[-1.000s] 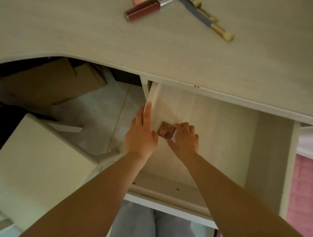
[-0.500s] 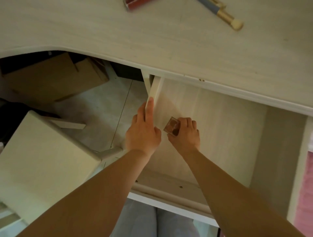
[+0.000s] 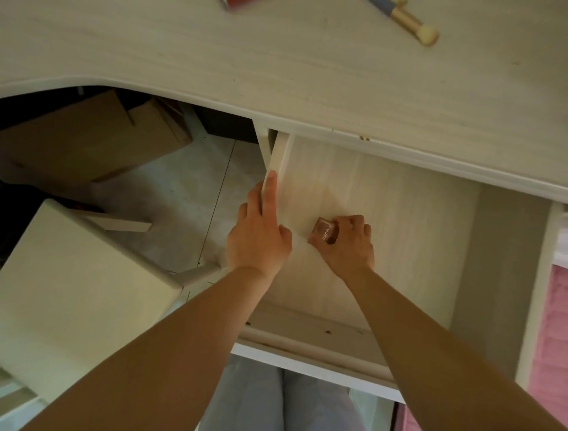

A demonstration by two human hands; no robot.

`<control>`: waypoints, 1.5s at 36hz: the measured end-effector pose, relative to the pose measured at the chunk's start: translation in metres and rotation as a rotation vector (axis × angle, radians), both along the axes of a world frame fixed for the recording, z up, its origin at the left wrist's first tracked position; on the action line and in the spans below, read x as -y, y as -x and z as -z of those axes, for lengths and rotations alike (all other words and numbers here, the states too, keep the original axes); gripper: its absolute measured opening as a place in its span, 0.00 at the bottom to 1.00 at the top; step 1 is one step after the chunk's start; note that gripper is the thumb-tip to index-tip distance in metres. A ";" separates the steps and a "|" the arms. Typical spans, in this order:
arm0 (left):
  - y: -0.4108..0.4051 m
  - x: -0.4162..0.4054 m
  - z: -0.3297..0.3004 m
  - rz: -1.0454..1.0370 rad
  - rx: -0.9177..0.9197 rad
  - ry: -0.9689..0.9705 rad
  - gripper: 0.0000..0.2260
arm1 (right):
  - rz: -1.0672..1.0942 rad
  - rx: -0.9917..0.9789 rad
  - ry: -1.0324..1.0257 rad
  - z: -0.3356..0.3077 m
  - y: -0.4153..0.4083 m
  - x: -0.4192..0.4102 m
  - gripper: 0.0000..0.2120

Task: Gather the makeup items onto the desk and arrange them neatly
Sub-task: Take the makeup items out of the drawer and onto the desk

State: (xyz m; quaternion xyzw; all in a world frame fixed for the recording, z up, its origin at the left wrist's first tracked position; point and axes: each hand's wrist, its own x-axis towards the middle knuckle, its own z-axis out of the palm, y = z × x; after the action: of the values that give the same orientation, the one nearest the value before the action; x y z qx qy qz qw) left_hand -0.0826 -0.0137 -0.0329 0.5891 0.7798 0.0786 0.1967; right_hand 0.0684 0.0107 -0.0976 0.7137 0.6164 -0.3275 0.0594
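Note:
A small square reddish-brown compact (image 3: 323,233) is pinched in my right hand (image 3: 347,246) inside the open drawer (image 3: 399,233). My left hand (image 3: 259,233) rests on the drawer's left side wall, index finger stretched along its top edge. On the pale wooden desk (image 3: 276,61) above lie a brush with a blue and cream handle (image 3: 408,21) and, cut off by the top edge, a red lip-gloss tube (image 3: 236,3).
A pale stool (image 3: 70,292) stands at the left beside me. Brown cardboard boxes (image 3: 92,138) sit under the desk. Something pink (image 3: 553,332) shows at the right edge. My grey-trousered legs (image 3: 276,397) are below the drawer front.
My right hand has moved right and a little deeper into the drawer with the compact, which is now turned in the fingers. My left hand stays on the drawer side.

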 end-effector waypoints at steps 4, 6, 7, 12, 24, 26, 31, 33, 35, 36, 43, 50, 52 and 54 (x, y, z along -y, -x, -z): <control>0.000 0.000 -0.001 -0.001 0.010 -0.001 0.38 | 0.323 -0.016 0.052 -0.004 0.002 0.002 0.35; 0.000 0.000 -0.001 0.002 0.007 0.000 0.38 | 0.469 -0.030 0.112 -0.003 0.005 0.002 0.37; 0.000 0.000 0.000 0.004 0.005 0.000 0.38 | 0.519 -0.048 0.137 -0.003 0.007 0.002 0.38; 0.000 0.000 0.001 0.006 0.005 -0.006 0.38 | 0.542 -0.128 0.166 0.002 0.017 0.008 0.33; -0.001 0.000 0.002 0.007 -0.026 -0.013 0.39 | 0.608 -0.415 0.179 -0.005 0.011 0.011 0.19; -0.001 0.000 0.002 0.013 -0.038 -0.010 0.39 | 0.667 -0.452 0.143 -0.009 0.009 0.012 0.19; 0.000 -0.002 -0.003 0.023 -0.014 0.013 0.40 | 0.791 -0.610 0.165 -0.033 0.006 0.009 0.15; 0.002 -0.003 -0.007 0.032 0.025 0.048 0.41 | 0.814 -0.685 0.146 -0.047 0.003 0.007 0.16; 0.006 -0.006 -0.012 0.045 0.055 0.099 0.40 | 0.802 -0.758 0.106 -0.063 0.000 0.005 0.17; 0.008 -0.008 -0.016 0.049 0.065 0.124 0.39 | 0.789 -0.788 0.087 -0.072 -0.001 0.003 0.17; 0.034 -0.038 -0.063 0.017 0.062 -0.002 0.27 | 0.700 -0.854 -0.043 -0.128 0.006 -0.032 0.15; 0.072 -0.099 -0.100 0.154 -0.040 -0.167 0.23 | 0.773 -0.884 -0.103 -0.164 0.035 -0.110 0.06; 0.080 -0.119 -0.106 0.158 -0.057 -0.152 0.23 | 0.834 -0.913 -0.112 -0.169 0.043 -0.135 0.06; 0.088 -0.139 -0.108 0.157 -0.073 -0.123 0.22 | 0.902 -0.927 -0.118 -0.174 0.052 -0.156 0.06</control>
State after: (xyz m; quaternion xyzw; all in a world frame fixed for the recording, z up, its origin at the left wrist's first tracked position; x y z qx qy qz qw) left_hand -0.1709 0.1257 0.0751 0.6618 0.7315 0.0891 0.1375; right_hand 0.0168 0.1664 0.0763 0.6893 0.2348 -0.5597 -0.3956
